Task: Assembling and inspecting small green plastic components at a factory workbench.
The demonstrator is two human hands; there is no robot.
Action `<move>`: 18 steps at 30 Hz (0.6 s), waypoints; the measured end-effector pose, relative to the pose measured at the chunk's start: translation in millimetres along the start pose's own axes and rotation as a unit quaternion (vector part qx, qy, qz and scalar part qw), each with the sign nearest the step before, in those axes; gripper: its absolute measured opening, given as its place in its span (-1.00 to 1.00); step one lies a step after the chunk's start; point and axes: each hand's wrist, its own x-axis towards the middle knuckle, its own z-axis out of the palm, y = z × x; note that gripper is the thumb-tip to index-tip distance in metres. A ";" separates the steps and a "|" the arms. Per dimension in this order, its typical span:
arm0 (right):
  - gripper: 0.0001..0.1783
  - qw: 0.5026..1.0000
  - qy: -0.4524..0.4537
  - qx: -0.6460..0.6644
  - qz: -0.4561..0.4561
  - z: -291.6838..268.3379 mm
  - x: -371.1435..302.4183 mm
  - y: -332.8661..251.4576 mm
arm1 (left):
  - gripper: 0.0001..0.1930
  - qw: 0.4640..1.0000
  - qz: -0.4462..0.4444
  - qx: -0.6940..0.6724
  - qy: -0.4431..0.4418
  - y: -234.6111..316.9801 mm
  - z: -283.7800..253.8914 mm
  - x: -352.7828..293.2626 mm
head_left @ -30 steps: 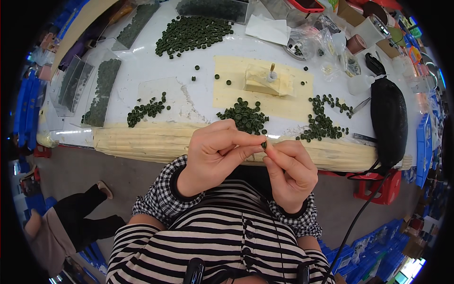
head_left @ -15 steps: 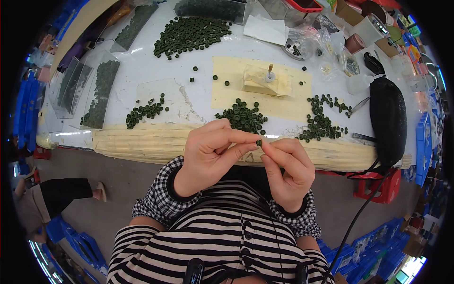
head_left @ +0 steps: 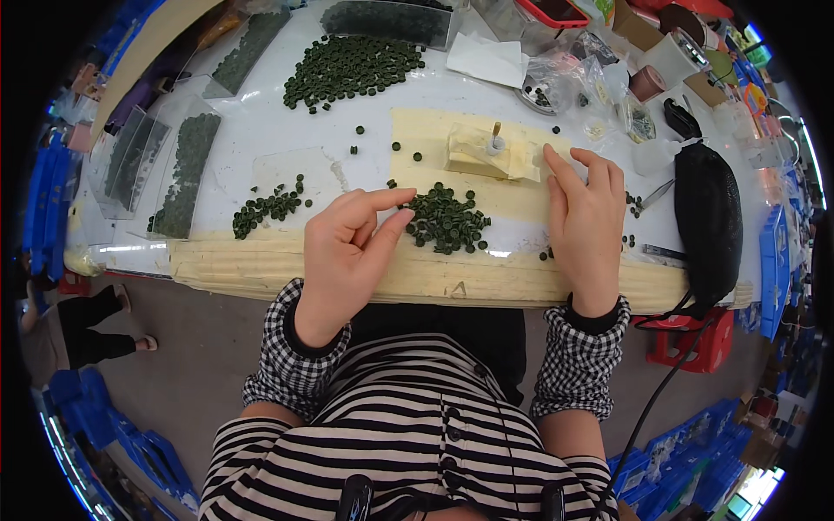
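My left hand is at the left edge of a heaped pile of small dark green round pieces. Its thumb and forefinger come together around one such piece, mostly covered by the fingertips. To the right, my right hand reaches forward with fingers apart, the forefinger tip beside a tape-covered block. A short brown-tipped peg stands upright on that block. The loose green pieces under and behind my right hand are largely hidden.
A larger spread of green pieces lies at the back, a smaller group at left. Clear plastic boxes of pieces line the left side. On the right are tweezers, a black pouch and plastic bags.
My hands have moved apart from pinching a green piece together. The left went left to the pile's edge; the right went right and forward beside the block, its fingers spreading.
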 end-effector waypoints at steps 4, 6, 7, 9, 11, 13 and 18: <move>-0.83 1.000 0.001 -0.001 -0.004 0.1 -1.8 1.4 | -0.76 0.901 -0.168 -0.399 -0.026 0.0 -16.5 2.9; -0.88 1.000 0.002 0.012 -0.003 -1.6 -2.3 2.0 | -0.74 0.749 -0.200 -0.631 -0.020 -2.9 -20.1 3.7; -0.90 1.000 0.002 0.017 -0.002 -2.1 -3.2 2.1 | -0.74 0.721 -0.240 -0.649 0.019 0.0 -19.5 4.1; -0.94 1.000 0.002 0.024 -0.003 -1.8 -3.7 2.2 | -0.73 0.655 -0.318 -0.679 0.096 14.7 -15.0 7.3; -0.95 1.000 0.006 0.026 -0.006 -1.1 -3.2 2.2 | -0.74 0.648 -0.344 -0.672 0.100 27.3 -12.5 9.0; -0.94 0.999 0.018 0.044 0.021 -3.2 -3.6 -0.6 | -0.74 0.631 -0.357 -0.683 0.084 28.4 -12.2 7.8; -0.89 0.981 0.059 0.171 0.068 -15.1 -11.9 -11.1 | -0.69 0.592 -0.281 -0.751 -0.075 0.1 -14.5 -5.0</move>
